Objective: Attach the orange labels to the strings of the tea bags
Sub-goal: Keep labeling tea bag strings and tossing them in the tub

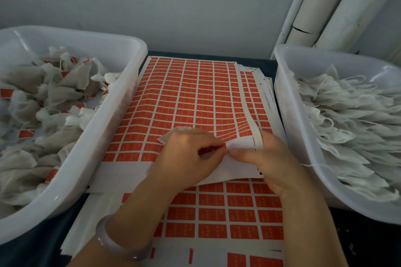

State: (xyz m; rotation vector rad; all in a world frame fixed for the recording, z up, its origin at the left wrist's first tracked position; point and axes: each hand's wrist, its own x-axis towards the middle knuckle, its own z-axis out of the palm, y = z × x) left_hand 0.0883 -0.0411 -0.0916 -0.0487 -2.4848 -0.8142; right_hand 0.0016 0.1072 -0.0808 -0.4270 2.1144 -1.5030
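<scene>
Orange label (216, 148) pinched where left hand (186, 155) and right hand (265, 158) meet, above sheet (173, 93).

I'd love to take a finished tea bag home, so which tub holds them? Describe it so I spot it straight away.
Find the sheets of orange labels in the middle, flanked by two white plastic tubs. You want the left tub. Its crumpled tea bags carry orange tags, while the right tub holds only plain white bags.
</scene>
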